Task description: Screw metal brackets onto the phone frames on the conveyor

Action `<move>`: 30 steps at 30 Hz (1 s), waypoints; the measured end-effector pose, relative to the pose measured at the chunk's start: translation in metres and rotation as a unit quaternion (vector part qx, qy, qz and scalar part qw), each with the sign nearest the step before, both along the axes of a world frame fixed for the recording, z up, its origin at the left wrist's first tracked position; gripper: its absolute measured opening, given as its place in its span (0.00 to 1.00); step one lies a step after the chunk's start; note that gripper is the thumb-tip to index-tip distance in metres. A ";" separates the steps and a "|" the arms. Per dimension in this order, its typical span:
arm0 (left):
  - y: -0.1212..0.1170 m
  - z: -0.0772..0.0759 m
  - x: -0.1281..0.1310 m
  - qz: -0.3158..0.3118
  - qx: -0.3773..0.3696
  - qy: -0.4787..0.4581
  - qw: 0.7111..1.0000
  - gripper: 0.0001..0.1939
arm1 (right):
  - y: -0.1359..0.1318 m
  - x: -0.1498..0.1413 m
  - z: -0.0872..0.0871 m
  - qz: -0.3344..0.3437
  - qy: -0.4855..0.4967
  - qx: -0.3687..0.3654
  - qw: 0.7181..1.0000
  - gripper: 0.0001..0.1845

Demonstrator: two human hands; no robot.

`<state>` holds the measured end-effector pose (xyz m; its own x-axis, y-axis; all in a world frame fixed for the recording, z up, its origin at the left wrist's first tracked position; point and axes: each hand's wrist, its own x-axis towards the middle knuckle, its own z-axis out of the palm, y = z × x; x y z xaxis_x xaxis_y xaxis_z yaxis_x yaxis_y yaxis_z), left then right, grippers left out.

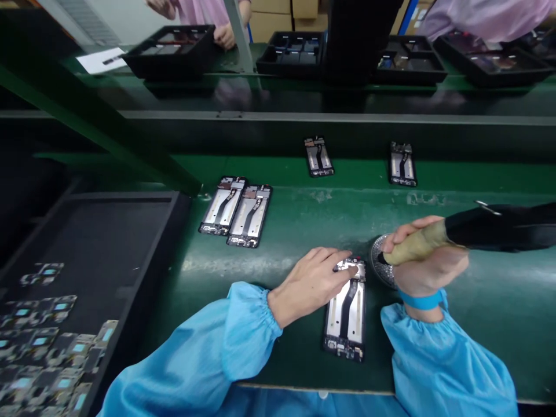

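Note:
A phone assembly with its back off [346, 310] lies on the green bench in front of me. Its silver plate, black ribbon cable and small boards show. My left hand [310, 284] grips its upper end, thumb pressed on the board and fingers along the top edge. Right of the phone, my right hand [421, 269] is wrapped around an electric screwdriver [419, 243] with a tan grip and a black rear end. The tool's dark tip is over a round dish [382, 269] of small shiny pieces, partly hidden by the hand.
Two open phone assemblies [249, 217] overlap at left; another [319, 156] and one more [402, 164] lie farther back. A black tray [160, 231] with several circuit boards [61, 341] stands left. Beyond a rail are black bins [291, 55] and people in pink sleeves [482, 20].

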<state>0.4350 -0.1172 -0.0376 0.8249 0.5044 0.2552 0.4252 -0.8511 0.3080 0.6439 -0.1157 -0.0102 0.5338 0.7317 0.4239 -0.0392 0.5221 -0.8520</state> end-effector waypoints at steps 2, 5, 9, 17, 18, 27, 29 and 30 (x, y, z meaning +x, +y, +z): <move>0.000 0.001 -0.001 -0.002 -0.005 -0.001 1.000 0.14 | -0.002 0.004 0.004 0.003 -0.005 0.003 1.000 0.30; 0.000 0.001 -0.001 0.002 -0.019 -0.009 1.000 0.15 | -0.007 0.009 0.012 0.029 -0.010 0.047 0.998 0.29; -0.001 0.003 -0.002 0.006 -0.032 -0.011 0.999 0.16 | -0.013 0.002 0.015 0.054 -0.023 0.019 0.998 0.32; 0.000 0.003 -0.002 0.005 -0.032 -0.016 0.999 0.17 | -0.012 -0.011 0.006 0.027 -0.019 -0.011 0.999 0.32; 0.000 0.004 -0.002 0.005 -0.031 -0.016 0.999 0.17 | -0.011 -0.010 0.005 0.028 -0.019 -0.011 0.999 0.31; 0.000 0.001 -0.002 0.003 -0.038 -0.022 0.999 0.16 | -0.009 -0.019 0.001 0.065 0.001 0.007 0.998 0.31; 0.000 0.002 -0.002 0.005 -0.042 -0.021 0.999 0.16 | -0.010 -0.015 0.002 0.066 -0.005 0.006 0.998 0.30; 0.001 0.002 -0.002 0.007 -0.046 -0.019 0.999 0.16 | -0.011 -0.011 0.003 0.062 -0.006 0.007 0.998 0.29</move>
<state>0.4328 -0.1166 -0.0354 0.8083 0.5384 0.2383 0.4230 -0.8125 0.4011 0.6330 -0.1264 -0.0072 0.4341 0.7859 0.4404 -0.0954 0.5262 -0.8450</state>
